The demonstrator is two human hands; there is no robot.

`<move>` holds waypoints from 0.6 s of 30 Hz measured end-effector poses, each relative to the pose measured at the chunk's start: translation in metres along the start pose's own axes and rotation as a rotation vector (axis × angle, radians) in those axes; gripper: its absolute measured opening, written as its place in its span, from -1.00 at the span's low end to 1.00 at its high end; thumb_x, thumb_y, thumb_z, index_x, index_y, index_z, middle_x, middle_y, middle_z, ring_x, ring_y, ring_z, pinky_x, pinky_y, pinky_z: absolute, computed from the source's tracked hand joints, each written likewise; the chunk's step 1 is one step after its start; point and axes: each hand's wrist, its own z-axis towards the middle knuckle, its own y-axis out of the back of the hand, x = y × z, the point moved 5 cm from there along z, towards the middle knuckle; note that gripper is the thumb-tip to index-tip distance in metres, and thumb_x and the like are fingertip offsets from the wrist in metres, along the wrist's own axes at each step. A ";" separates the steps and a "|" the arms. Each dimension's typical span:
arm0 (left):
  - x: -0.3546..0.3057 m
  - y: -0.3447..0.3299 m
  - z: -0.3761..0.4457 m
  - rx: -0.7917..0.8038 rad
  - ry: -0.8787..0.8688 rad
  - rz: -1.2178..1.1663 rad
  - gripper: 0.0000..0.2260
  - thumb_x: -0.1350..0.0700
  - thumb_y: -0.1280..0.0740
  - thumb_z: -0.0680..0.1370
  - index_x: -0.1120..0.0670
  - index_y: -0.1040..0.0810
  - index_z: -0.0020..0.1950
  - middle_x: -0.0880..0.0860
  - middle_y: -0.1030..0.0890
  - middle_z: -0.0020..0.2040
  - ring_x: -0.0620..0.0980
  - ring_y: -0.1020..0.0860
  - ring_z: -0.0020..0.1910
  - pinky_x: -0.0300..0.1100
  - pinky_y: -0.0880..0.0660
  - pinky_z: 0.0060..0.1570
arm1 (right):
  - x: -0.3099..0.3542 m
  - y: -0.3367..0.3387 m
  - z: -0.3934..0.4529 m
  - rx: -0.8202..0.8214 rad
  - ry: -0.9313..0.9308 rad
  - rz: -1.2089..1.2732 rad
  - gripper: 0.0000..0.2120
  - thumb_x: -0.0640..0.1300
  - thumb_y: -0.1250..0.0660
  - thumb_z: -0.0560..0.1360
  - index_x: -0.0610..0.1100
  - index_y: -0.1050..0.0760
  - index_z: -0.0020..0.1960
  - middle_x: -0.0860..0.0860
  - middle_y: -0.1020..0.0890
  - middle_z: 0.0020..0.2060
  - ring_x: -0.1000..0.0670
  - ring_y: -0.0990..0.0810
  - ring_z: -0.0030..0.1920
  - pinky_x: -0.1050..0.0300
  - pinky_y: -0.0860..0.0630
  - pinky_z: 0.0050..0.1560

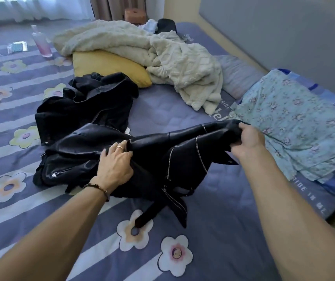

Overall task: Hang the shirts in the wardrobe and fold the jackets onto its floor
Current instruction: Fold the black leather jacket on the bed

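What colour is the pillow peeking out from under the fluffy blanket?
Yellow. The pillow shows best in the head view, under the cream blanket.

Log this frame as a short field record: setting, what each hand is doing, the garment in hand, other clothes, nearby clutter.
setting: bed with a flowered striped sheet
left hand: grips the middle of the black leather jacket
right hand: grips one end of it, lifted off the bed
jacket state: unfolded, zips showing, strap hanging
other clothes: dark jacket heaped behind
clutter: cream blanket, yellow pillow, pink bottle, floral cloth
wardrobe: not in view
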 end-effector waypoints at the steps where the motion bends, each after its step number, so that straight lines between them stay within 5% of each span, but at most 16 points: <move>1: -0.016 -0.001 0.002 -0.025 0.011 -0.124 -0.62 0.14 -0.28 0.49 0.03 -0.55 0.31 0.06 -0.31 0.50 0.14 -0.32 0.43 0.12 -0.32 0.33 | -0.002 -0.009 -0.003 0.101 0.034 -0.085 -0.78 -0.30 -0.30 0.50 -0.28 -0.54 0.14 -0.23 -0.65 0.00 -0.16 -0.64 -0.10 -0.05 -0.62 -0.13; 5: -0.052 -0.018 0.020 -0.037 0.051 -0.445 -0.48 -0.05 -0.36 0.52 0.03 -0.38 0.45 0.01 -0.37 0.39 0.07 -0.45 0.31 0.03 -0.45 0.24 | -0.018 -0.013 -0.014 0.487 0.111 -0.438 -0.83 -0.33 -0.22 0.59 -0.18 -0.58 0.01 -0.10 -0.65 -0.13 -0.02 -0.62 -0.19 0.12 -0.56 -0.18; 8: -0.065 -0.055 0.029 0.217 0.040 -0.246 -0.07 -0.27 -0.45 0.38 -0.06 -0.04 0.59 0.12 -0.11 0.57 0.16 -0.12 0.54 0.17 -0.17 0.44 | -0.024 0.024 0.002 0.481 0.032 -0.452 -0.72 -0.38 -0.22 0.52 -0.13 -0.60 -0.23 -0.08 -0.61 -0.32 -0.01 -0.55 -0.32 0.18 -0.51 -0.29; 10: -0.072 -0.077 0.036 0.217 0.107 -0.273 0.05 -0.29 -0.48 0.34 -0.07 0.12 0.60 0.16 0.06 0.60 0.19 0.09 0.58 0.24 0.00 0.48 | -0.034 0.051 0.020 0.528 -0.006 -0.832 -0.63 -0.38 -0.24 0.41 -0.06 -0.37 -0.50 0.01 -0.37 -0.52 0.03 -0.31 -0.44 0.21 -0.26 -0.47; 13: -0.087 -0.095 0.045 0.047 0.082 -0.176 0.07 -0.20 -0.51 0.33 -0.04 0.13 0.61 0.17 0.06 0.60 0.19 0.16 0.58 0.26 0.08 0.50 | -0.074 0.099 0.037 0.746 -0.213 -1.659 -0.73 -0.18 -0.32 0.29 -0.08 -0.27 -0.48 0.03 -0.28 -0.49 0.03 -0.21 -0.38 0.12 -0.14 -0.38; 16: -0.102 -0.115 0.063 0.046 -0.041 -0.039 -0.11 -0.07 -0.48 0.36 -0.09 -0.08 0.59 0.13 -0.26 0.52 0.20 -0.18 0.52 0.09 -0.16 0.46 | -0.101 0.132 0.058 0.690 -0.344 -1.886 -0.76 -0.12 -0.33 0.30 -0.09 -0.34 -0.48 0.10 -0.35 -0.53 0.04 -0.30 -0.39 0.19 -0.22 -0.43; 18: -0.105 -0.138 0.065 0.289 -0.099 -0.052 -0.46 0.08 -0.35 0.42 -0.11 -0.40 0.41 0.06 -0.54 0.27 0.13 -0.49 0.29 0.01 -0.46 0.23 | -0.108 0.132 0.074 0.593 -0.296 -1.854 -0.76 -0.16 -0.30 0.37 -0.10 -0.34 -0.44 0.07 -0.40 -0.48 0.02 -0.36 -0.37 0.22 -0.24 -0.46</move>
